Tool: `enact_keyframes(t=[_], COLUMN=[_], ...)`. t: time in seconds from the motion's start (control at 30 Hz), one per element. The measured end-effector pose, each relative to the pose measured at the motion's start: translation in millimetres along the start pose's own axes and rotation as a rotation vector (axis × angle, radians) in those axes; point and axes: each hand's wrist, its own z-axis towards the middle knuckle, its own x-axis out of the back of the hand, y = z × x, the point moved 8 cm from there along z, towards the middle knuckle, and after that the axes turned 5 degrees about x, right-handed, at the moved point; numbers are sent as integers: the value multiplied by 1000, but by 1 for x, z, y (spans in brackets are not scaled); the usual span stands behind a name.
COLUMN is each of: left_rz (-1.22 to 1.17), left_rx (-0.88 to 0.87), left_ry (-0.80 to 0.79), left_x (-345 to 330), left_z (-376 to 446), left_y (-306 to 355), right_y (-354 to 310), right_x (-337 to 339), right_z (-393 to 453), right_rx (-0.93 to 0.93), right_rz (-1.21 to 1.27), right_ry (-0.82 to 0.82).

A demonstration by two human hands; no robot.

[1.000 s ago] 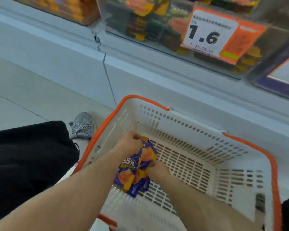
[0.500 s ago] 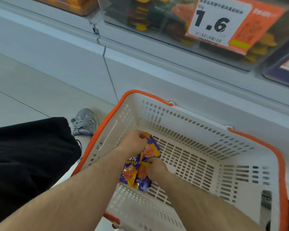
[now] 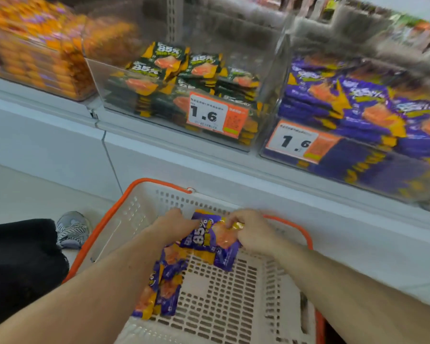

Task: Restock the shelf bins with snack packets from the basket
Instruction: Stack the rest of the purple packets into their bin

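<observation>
**Both hands on purple packets over the basket**

The left hand [image 3: 176, 225] and the right hand [image 3: 250, 232] each pinch the purple snack packets [image 3: 204, 238] from one side, above the white basket [image 3: 233, 299] with the orange rim. The bundle's long axis runs downward to the left. The basket floor at the right is free. The purple bin [image 3: 358, 150] stands above right.

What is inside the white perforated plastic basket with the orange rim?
Purple snack packets, gripped by the left hand and right hand inside the basket. Whatever lies under the packets and arms is hidden.
</observation>
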Motion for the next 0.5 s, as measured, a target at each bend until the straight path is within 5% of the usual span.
enact_keyframes(t=[0.33, 0.5], left_rz=[-339, -566], left_rx=[-345, -542], left_ry=[46, 238], left_x=[69, 100], left_z=[-89, -125], left_y=[128, 192], right_y=[-49, -65], right_x=[116, 163], right_z=[-85, -109], right_rx=[82, 181], right_rz=[604, 884], right_ry=[182, 293])
